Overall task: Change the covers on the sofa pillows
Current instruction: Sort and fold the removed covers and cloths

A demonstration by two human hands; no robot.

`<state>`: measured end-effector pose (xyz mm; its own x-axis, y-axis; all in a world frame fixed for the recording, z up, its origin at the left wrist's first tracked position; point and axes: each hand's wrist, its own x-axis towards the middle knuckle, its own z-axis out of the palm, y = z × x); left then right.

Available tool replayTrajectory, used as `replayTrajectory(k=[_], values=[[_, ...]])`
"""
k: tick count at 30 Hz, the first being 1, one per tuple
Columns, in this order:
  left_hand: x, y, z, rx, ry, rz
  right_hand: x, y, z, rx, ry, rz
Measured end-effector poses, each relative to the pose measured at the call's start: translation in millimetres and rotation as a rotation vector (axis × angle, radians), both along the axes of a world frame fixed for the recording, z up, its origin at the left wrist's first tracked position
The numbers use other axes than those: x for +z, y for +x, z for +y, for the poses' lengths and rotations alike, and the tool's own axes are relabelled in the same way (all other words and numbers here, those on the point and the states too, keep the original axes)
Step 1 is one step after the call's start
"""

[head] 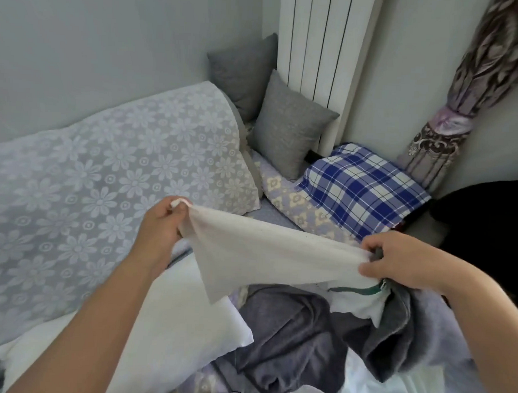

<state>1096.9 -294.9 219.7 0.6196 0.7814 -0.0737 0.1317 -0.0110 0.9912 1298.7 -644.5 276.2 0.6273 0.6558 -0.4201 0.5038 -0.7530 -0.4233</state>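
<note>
A cream-white pillow cover [258, 249] is stretched between both hands above the sofa seat. My left hand [162, 219] pinches its upper corner. My right hand [406, 259] grips its bunched opposite edge, close to a green zipper edge [363, 290]. Below my left forearm lies a bare white pillow insert [186, 327]. A crumpled grey cover [293, 334] sits on the seat under the stretched fabric. Two grey-covered pillows [287, 123] stand at the far end of the sofa.
The sofa back wears a floral lace throw [104, 174]. A blue plaid cushion [362, 189] lies at the far right of the seat. Behind it stand a white radiator [321, 41] and a tied patterned curtain [463, 101]. A dark object [488, 218] is at the right edge.
</note>
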Motion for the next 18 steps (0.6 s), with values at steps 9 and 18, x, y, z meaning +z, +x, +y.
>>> replayTrajectory(k=[9, 18], values=[[96.6, 89.9, -25.9, 0.128, 0.601, 0.172, -4.1, -16.8, -16.5, -0.381, 0.542, 0.975], [15.5, -4.3, -221.6, -0.348, 0.117, 0.055, -24.4, -62.3, 6.8, -0.263, 0.713, 1.375]])
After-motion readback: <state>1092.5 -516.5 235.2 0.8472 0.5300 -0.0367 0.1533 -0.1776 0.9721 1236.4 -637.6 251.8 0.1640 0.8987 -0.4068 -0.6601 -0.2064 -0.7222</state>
